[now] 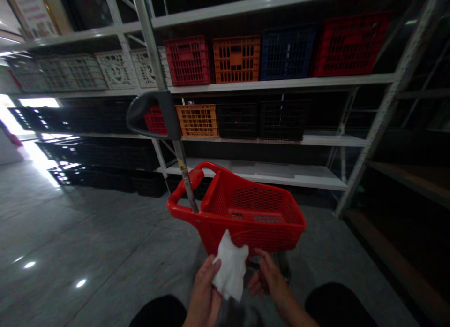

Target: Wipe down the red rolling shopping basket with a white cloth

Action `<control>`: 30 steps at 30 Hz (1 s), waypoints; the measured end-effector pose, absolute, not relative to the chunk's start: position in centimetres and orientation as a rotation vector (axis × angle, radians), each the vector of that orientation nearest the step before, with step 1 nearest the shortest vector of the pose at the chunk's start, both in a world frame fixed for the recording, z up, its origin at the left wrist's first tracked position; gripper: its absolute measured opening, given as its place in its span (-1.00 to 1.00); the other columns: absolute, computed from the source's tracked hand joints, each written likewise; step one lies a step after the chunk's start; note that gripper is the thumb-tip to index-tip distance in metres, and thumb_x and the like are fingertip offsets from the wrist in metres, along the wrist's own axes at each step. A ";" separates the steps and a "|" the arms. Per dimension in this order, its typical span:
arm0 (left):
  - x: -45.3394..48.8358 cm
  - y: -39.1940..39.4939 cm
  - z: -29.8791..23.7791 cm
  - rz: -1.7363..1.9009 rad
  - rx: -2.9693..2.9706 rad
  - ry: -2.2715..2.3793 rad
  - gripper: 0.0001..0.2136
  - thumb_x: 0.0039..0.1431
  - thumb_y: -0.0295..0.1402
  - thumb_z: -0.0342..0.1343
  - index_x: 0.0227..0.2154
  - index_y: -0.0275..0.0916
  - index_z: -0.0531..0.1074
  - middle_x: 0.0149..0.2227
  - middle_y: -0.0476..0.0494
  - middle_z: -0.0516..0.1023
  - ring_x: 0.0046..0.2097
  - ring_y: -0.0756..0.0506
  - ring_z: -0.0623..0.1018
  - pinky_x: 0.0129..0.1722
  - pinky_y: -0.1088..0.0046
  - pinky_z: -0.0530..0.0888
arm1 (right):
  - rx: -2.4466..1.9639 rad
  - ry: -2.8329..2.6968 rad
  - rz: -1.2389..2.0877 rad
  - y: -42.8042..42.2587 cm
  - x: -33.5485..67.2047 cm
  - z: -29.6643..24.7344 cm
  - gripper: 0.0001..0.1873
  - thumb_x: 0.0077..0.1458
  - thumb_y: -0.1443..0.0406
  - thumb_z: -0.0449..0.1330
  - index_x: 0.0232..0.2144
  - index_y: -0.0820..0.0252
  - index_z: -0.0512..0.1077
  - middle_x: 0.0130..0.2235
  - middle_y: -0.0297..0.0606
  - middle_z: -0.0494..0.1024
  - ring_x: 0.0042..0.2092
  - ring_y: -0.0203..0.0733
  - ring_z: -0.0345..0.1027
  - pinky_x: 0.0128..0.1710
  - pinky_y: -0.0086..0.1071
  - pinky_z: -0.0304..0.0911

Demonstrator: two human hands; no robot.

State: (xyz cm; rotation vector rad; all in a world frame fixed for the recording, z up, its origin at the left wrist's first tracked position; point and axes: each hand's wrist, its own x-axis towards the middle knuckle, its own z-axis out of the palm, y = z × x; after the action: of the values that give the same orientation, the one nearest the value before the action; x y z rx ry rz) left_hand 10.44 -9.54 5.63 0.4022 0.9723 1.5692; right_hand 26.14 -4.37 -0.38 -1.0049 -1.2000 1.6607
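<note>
A crumpled white tissue [231, 266] is pinched between the thumb and fingers of my left hand [206, 287], low in the middle of the view. Just right of it, my right hand [269, 277] is held with its fingers apart and nothing in them. The hand's fingertips come near the tissue's right edge without gripping it. Beyond both hands stands a red plastic shopping cart [253, 233] with perforated sides. Its basket holds nothing that I can see. A metal pole with a dark grey loop handle [172, 115] rises at the cart's left end.
White metal shelving [316, 179] runs behind the cart, holding several plastic crates, among them an orange crate [236, 59] and a blue crate [288, 52]. Black crates [105, 153] are stacked at left. Grey tiled floor [105, 252] lies around, and my dark-clad knees show at the bottom.
</note>
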 end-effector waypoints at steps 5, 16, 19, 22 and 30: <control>11.6 -10.5 5.4 1.557 0.495 0.879 -0.73 -0.21 -0.30 0.26 -0.44 -0.27 0.35 -0.50 0.01 0.47 -0.52 0.05 0.42 -0.51 0.57 0.34 | -0.640 -0.933 1.758 -5.4 23.9 3.0 0.04 -0.17 0.07 0.30 0.22 0.01 -0.23 -0.23 -0.25 0.51 -0.28 -0.18 0.43 -0.29 -0.31 0.30; 8.4 -10.3 4.3 1.359 0.942 1.324 -0.68 -0.22 -0.27 0.25 -0.34 -0.30 0.49 -0.54 -0.04 0.50 -0.49 -0.01 0.44 -0.45 0.51 0.35 | -0.743 -1.533 1.610 -4.0 25.3 1.9 -0.67 -0.16 0.12 0.29 -0.31 0.14 0.53 -0.27 -0.22 0.56 -0.21 -0.11 0.39 -0.16 -0.24 0.24; 8.0 -10.1 3.8 1.362 1.097 1.504 -0.72 -0.23 -0.31 0.24 -0.36 -0.27 0.53 -0.40 -0.12 0.55 -0.37 -0.07 0.48 -0.35 0.47 0.37 | -0.764 -1.450 1.662 -4.1 25.1 1.2 -0.46 -0.35 0.19 0.39 -0.20 0.11 0.48 -0.20 -0.23 0.53 -0.22 -0.10 0.39 -0.20 -0.24 0.25; 7.7 -10.2 3.6 1.354 1.303 1.572 -0.76 -0.19 -0.31 0.23 -0.37 -0.22 0.54 -0.36 -0.14 0.54 -0.31 -0.10 0.48 -0.27 0.43 0.38 | -0.853 -1.498 1.506 -4.0 25.1 1.2 -0.55 -0.41 0.23 0.41 -0.32 0.14 0.51 -0.26 -0.23 0.51 -0.24 -0.11 0.36 -0.19 -0.25 0.24; 7.7 -9.9 3.6 1.447 1.247 1.494 -0.76 -0.12 -0.16 0.17 -0.60 -0.26 0.40 -0.47 -0.07 0.44 -0.41 -0.03 0.41 -0.41 0.50 0.34 | -0.523 -1.076 1.960 -5.7 24.6 0.8 -0.44 -0.32 0.17 0.39 -0.18 0.15 0.43 -0.16 -0.20 0.46 -0.15 -0.12 0.33 -0.17 -0.29 0.22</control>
State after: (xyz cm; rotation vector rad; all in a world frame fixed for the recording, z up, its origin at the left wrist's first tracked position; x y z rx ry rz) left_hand 7.70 -9.86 3.56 1.2467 1.4936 1.4466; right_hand 24.62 -5.66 0.81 -0.5226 -1.0765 1.9598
